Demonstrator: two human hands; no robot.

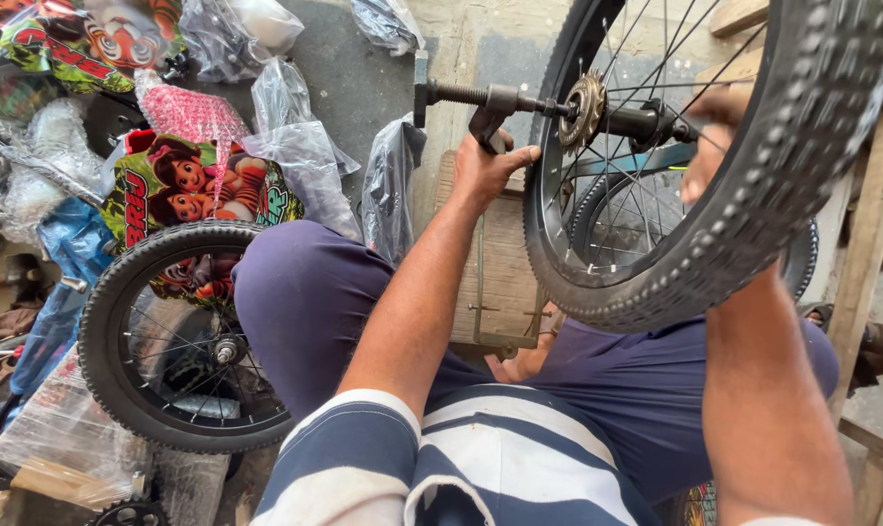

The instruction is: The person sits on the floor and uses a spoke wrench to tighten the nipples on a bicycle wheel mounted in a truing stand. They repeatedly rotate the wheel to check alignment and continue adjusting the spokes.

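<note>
Subject: bicycle wheel (656, 244), held upright over the person's lap, tyre toward camera, axle (519, 100) running left-right at upper centre. Small rusty sprocket (585, 107) sits on the hub.

Left hand (490, 166): grip pressed together round a dark metal tool handle (488, 125) fitted on the threaded axle end, just left of the sprocket. Right hand (714, 146): reaches behind the spokes at the far axle end; partly hidden by tyre and blurred, so cannot tell if grip is spread or pinching.

Handling, by judgement: wheel is stiff at rim, moderately light, knobbly tyre gives good friction. Spokes thin, poor place to grab; best hold is tyre/rim or axle ends. Will spin freely if not steadied. Threads and sprocket look greasy/rusty, likely slippery.

Count:
- Wheels: 2 clear, the one in hand plus a smaller wheel (178, 336) standing on the floor at the left knee; a further tyre edge shows behind the held wheel, can't confirm.
- Sprockets: 1 clearly seen.
- Hands: 2, same person.
- Printed colourful panels (193, 190): approx. 2, wrapped in plastic.
- Clear plastic bags (300, 146): several, not countable.

Wooden frame (875, 224) stands at right.
</note>
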